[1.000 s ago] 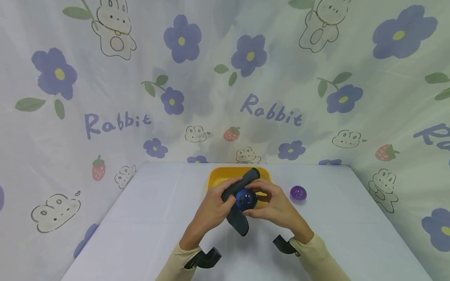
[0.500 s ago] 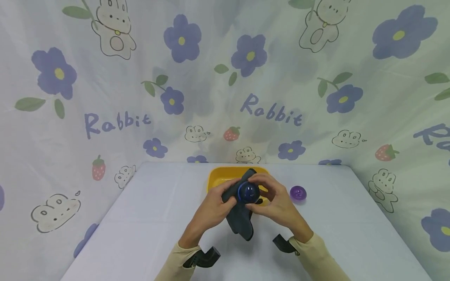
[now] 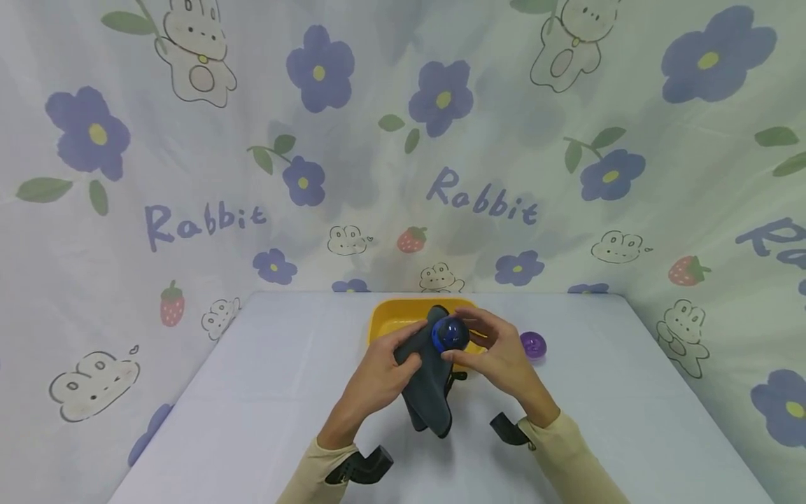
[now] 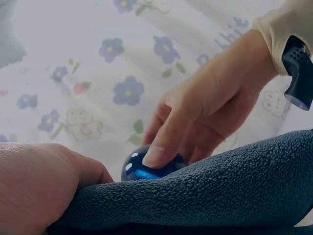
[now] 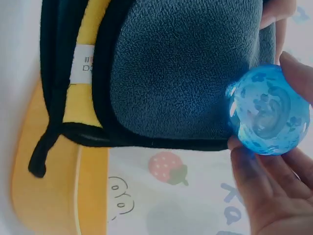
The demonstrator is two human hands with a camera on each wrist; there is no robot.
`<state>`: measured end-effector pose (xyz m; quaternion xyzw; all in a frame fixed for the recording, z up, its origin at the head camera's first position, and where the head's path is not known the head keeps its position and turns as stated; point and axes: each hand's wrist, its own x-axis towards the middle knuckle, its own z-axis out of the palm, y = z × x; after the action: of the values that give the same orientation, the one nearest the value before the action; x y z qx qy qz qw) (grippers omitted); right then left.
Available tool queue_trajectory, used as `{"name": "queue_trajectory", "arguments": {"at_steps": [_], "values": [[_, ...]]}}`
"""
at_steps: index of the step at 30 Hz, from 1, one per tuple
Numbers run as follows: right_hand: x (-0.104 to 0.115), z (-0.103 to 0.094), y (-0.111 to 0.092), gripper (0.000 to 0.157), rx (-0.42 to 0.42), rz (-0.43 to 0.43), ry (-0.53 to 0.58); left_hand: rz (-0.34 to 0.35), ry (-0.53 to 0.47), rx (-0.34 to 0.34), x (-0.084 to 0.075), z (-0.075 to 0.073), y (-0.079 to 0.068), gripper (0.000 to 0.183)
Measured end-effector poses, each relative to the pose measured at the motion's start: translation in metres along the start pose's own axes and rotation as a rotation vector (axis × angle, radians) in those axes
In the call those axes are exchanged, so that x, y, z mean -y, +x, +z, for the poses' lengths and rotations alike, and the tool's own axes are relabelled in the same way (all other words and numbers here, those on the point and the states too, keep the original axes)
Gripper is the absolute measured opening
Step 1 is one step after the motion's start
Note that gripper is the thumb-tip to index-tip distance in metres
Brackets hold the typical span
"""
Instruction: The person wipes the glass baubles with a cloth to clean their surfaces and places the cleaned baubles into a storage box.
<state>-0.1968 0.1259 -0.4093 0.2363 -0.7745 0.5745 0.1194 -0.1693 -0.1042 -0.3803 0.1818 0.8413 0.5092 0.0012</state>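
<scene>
My left hand (image 3: 379, 367) grips a dark grey plush towel (image 3: 434, 385), thumb on top. In the right wrist view the towel has black edging, a yellow layer, a white label and a cord loop. My right hand (image 3: 500, 357) pinches a small translucent blue cup (image 3: 453, 334) between thumb and fingers. Its blue rim faces the towel and its rounded base faces outward, with a flower pattern showing in the right wrist view. The cup (image 4: 142, 165) meets the towel's upper edge in the left wrist view, where part of it is hidden.
A yellow tray (image 3: 390, 308) stands behind the hands, partly covered by the towel. To the right of my right hand, a small purple translucent bowl-like piece (image 3: 534, 345) sits on the white table (image 3: 277, 392). A printed curtain (image 3: 365, 154) rises behind the table.
The blue cup has moved up and slightly right in my right hand. The towel has swung round, so a broader face hangs below the cup and its cord loop shows.
</scene>
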Motion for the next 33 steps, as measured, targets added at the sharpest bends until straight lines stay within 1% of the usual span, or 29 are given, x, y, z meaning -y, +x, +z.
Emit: {"name": "queue_trajectory", "arguments": {"at_steps": [4, 7, 14, 18, 22, 26, 30, 33], "values": [[-0.001, -0.003, 0.002, 0.063, -0.012, 0.013, -0.054, -0.015, -0.021, -0.034, -0.003, 0.000, -0.002, 0.053], [-0.001, -0.004, 0.002, 0.061, -0.009, 0.024, -0.070, -0.015, -0.040, -0.055, -0.005, 0.000, -0.003, 0.053], [0.000, -0.005, 0.002, 0.062, 0.051, 0.071, -0.066, 0.000, -0.048, -0.106, -0.007, 0.002, -0.004, 0.052], [0.000, -0.004, 0.001, 0.060, 0.065, 0.122, -0.054, 0.024, -0.041, -0.128, -0.008, 0.003, -0.005, 0.052], [0.001, -0.001, 0.001, 0.059, 0.091, 0.166, -0.034, 0.069, -0.028, -0.138, -0.009, 0.004, -0.006, 0.053], [0.003, 0.003, 0.000, 0.060, 0.138, 0.179, -0.015, 0.125, 0.024, -0.125, -0.011, 0.005, -0.007, 0.054], [0.007, 0.006, -0.001, 0.060, 0.158, 0.170, -0.018, 0.192, 0.074, -0.081, -0.011, 0.003, -0.007, 0.053], [0.011, 0.008, -0.003, 0.059, 0.170, 0.157, -0.011, 0.223, 0.100, -0.048, -0.009, 0.000, -0.006, 0.051]]}}
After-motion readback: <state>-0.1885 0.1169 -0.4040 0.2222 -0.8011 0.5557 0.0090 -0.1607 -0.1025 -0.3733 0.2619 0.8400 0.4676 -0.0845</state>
